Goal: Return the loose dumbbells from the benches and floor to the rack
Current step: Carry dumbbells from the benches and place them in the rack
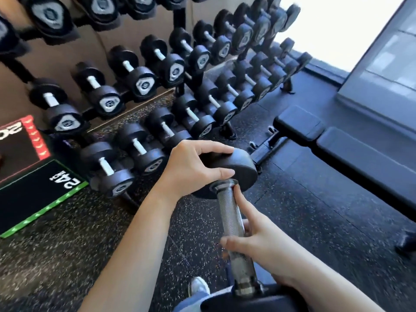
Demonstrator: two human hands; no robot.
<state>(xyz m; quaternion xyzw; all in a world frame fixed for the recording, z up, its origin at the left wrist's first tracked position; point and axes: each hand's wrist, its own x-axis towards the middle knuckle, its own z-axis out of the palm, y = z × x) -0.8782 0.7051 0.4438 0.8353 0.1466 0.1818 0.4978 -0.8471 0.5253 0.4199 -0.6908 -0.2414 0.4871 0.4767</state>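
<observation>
Both hands carried one dumbbell (229, 203) toward the rack (180, 25) at eleven o'clock: left hand (193, 167) clasping its far head, right hand (252, 239) loosely round the handle. The bench (337, 140) looked bare; probably few remained.

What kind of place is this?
Likely a gym's free-weight area: a tiered dumbbell rack by the wall, a padded bench, speckled rubber floor, and a dumbbell held in both hands.

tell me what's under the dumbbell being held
Under the dumbbell: speckled floor, a shoe and a jeans leg. The floor straight below its near head is covered.
</observation>
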